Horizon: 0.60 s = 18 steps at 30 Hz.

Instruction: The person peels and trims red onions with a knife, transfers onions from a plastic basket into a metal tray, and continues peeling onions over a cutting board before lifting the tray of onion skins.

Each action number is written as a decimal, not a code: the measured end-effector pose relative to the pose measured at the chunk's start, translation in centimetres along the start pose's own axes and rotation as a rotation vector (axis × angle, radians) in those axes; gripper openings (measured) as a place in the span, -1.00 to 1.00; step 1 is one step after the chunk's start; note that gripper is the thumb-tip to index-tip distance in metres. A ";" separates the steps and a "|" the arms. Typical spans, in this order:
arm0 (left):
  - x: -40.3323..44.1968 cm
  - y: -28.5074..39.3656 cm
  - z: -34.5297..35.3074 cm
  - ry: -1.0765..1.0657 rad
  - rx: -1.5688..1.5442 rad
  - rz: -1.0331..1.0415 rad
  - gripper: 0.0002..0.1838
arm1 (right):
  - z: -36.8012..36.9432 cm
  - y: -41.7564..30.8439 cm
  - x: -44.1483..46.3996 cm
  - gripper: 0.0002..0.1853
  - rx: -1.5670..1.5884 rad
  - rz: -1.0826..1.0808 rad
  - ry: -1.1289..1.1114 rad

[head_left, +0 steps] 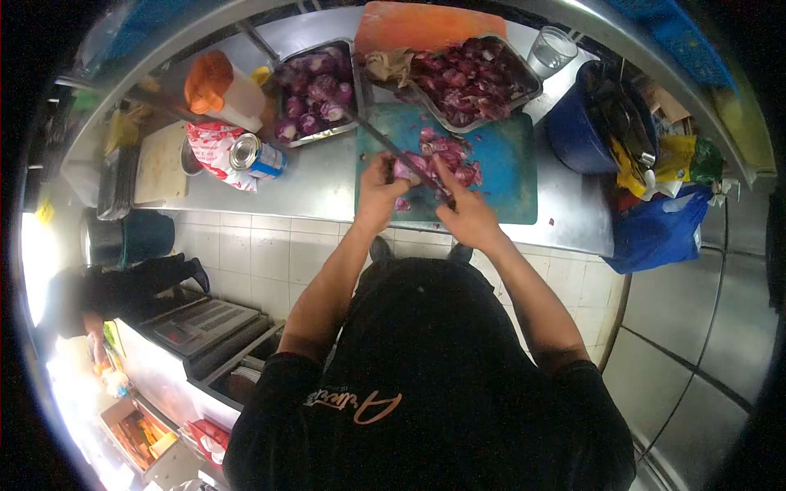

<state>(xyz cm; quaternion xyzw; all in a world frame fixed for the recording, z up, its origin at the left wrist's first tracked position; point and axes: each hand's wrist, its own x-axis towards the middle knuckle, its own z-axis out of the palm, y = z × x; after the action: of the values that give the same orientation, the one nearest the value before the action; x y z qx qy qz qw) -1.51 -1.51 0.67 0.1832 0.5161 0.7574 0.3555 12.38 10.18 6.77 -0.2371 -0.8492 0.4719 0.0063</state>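
Over a blue-green cutting board (506, 201), my right hand (471, 216) grips a long knife (395, 150) by its handle, index finger stretched along the blade. The blade points away to the upper left. My left hand (377, 196) is closed on a red onion (403, 170) just beside the blade; fingers hide part of it. Purple onion skins (449, 149) lie loose on the board beyond my hands. Behind the board, at left, a metal tray (354, 82) holds red onions (318, 88). At right, another tray (534, 75) is heaped with dark skins (471, 78).
An orange board (426, 26) lies behind the trays. To the left stand a can (255, 155), a red-and-white bag (211, 147) and an orange-lidded container (233, 94). A clear cup (553, 51) and blue bucket (573, 123) are at right. Another person (123, 286) is at far left.
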 end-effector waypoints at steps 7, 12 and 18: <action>-0.7 0.0 0.2 0.061 0.062 -0.088 -0.47 | 1.5 3.9 1.9 -0.34 0.149 -0.097 -0.013; 0.0 -1.1 -1.4 0.073 0.170 0.021 -0.49 | 1.3 4.8 1.4 -0.35 0.071 0.037 0.042; -0.8 0.2 0.6 0.053 0.136 -0.015 -0.52 | 1.5 1.0 0.5 -0.33 -0.062 -0.072 0.086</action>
<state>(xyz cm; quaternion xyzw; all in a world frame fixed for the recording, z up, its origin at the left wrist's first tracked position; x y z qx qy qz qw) -0.64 -1.77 1.17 0.1829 0.5769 0.7226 0.3340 11.98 9.66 5.06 -0.2266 -0.8703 0.4341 0.0524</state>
